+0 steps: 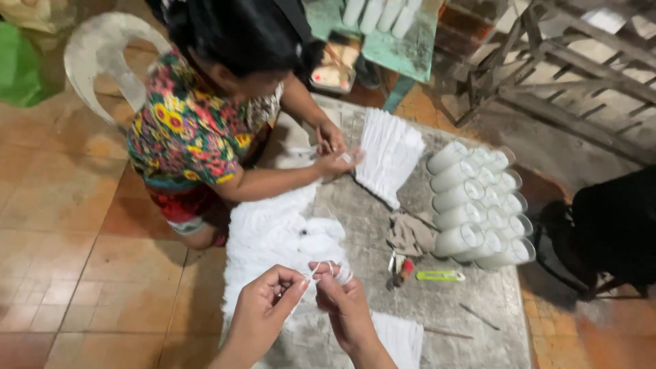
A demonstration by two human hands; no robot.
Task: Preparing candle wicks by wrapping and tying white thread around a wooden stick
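A person's left hand [263, 301] and right hand [345, 304] are pinching a thin white string [321, 268] between them, each grip closing on it, the right fingers looped with its white strands, just above a soft, fluffy white pile [273, 232] lying on the grey, mottled tabletop [451, 301]. Opposite, a co-worker in a flowered blouse [184, 130] is fingering something small and hard to make out beside a pleated white stack [391, 154]. Clear cylindrical glasses [478, 205] are lying stacked on their sides, near a crumpled tan rag [412, 234] and a green utility knife [441, 275]. A second pleated stack [400, 338] is being cut off by the frame's lower edge.
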